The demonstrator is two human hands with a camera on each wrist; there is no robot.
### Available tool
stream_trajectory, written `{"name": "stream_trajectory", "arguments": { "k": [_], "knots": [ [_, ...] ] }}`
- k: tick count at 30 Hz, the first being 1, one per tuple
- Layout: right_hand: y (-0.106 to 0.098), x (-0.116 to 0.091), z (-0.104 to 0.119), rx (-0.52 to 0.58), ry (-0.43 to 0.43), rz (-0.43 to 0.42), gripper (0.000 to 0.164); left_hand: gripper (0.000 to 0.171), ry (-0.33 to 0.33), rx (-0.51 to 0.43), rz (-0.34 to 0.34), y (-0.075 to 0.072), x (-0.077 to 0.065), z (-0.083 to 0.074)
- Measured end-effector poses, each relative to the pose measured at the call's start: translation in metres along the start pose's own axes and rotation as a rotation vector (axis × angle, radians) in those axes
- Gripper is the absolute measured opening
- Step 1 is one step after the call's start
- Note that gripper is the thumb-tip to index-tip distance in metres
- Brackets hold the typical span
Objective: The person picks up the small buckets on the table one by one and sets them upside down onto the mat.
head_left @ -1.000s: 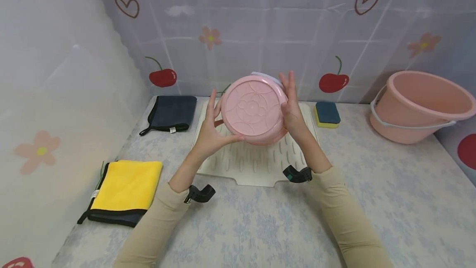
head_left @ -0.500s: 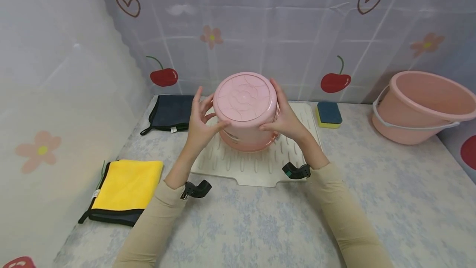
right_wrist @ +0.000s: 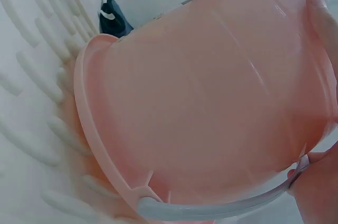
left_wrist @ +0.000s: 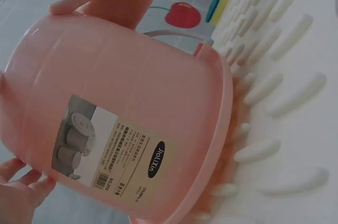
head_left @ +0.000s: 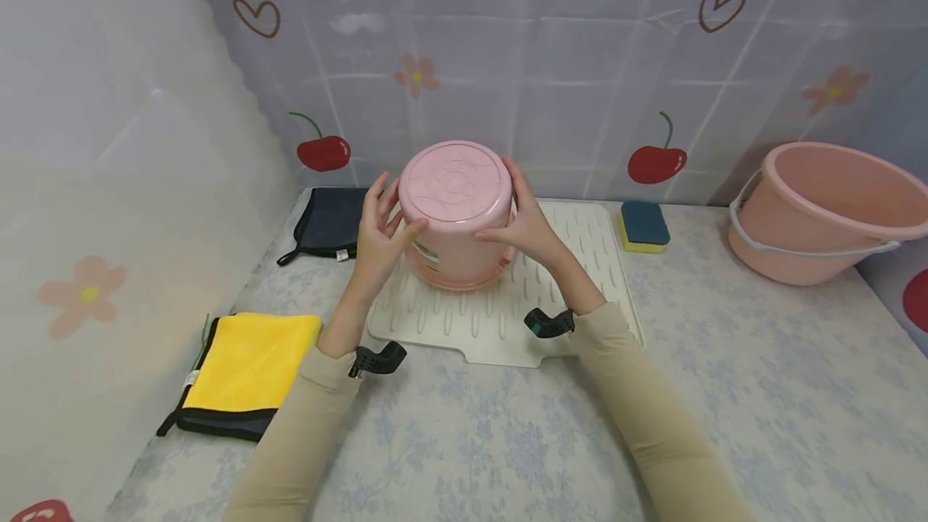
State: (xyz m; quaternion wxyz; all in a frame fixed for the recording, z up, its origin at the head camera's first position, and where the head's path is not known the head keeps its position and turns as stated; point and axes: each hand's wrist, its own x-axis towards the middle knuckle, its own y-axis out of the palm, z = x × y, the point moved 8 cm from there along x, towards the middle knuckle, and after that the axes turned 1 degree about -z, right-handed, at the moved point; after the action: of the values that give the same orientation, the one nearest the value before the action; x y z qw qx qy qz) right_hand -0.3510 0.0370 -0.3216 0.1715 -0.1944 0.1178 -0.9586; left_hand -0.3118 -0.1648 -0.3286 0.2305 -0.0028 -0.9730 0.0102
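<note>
- Head view: the left hand [head_left: 379, 240] and right hand [head_left: 535, 230] grip the upside-down pink bucket [head_left: 464, 252], fingers spread around its sides, over the white mat [head_left: 561, 296]; smooth plastic could slip if either loosens.
- Left wrist: the rim [left_wrist: 226, 97] seems close against the ridges [left_wrist: 298, 94]; uneven contact might rock it.
- Right wrist: the handle [right_wrist: 222, 210] reaches that hand and could snag.

Way thru btwn sponge [head_left: 644, 227] & upright bucket [head_left: 797, 220] — upturned bucket [head_left: 457, 212] blocks L mat [head_left: 500, 311].
</note>
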Motion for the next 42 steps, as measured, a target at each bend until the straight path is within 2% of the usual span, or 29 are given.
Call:
{"name": "stream_trajectory", "arguments": {
  "k": [6, 12, 16, 25, 33, 38, 42],
  "knots": [
    [0.004, 0.009, -0.009, 0.037, -0.022, 0.005, 0.126, 0.081, -0.071, 0.008, -0.004, -0.002, 0.005, 0.015],
    [0.005, 0.024, -0.032, 0.104, -0.041, 0.04, 0.13, 0.079, -0.053, 0.049, -0.036, -0.005, 0.007, 0.023],
    [0.007, 0.031, -0.039, 0.093, -0.022, 0.063, 0.133, 0.078, -0.052, 0.079, -0.059, -0.006, 0.006, 0.024],
    [0.011, 0.029, -0.039, 0.067, 0.014, 0.073, 0.137, 0.078, -0.098, 0.115, -0.031, -0.005, 0.005, 0.023],
    [0.012, 0.018, -0.04, 0.025, 0.065, 0.09, 0.128, 0.078, -0.139, 0.133, -0.019, -0.007, 0.004, 0.025],
    [0.012, 0.015, -0.064, 0.001, 0.156, 0.09, 0.124, 0.079, -0.162, 0.137, -0.022, -0.007, 0.003, 0.027],
    [0.014, 0.019, -0.091, 0.017, 0.175, 0.088, 0.123, 0.08, -0.177, 0.141, -0.021, -0.009, 0.002, 0.028]
  ]
}}
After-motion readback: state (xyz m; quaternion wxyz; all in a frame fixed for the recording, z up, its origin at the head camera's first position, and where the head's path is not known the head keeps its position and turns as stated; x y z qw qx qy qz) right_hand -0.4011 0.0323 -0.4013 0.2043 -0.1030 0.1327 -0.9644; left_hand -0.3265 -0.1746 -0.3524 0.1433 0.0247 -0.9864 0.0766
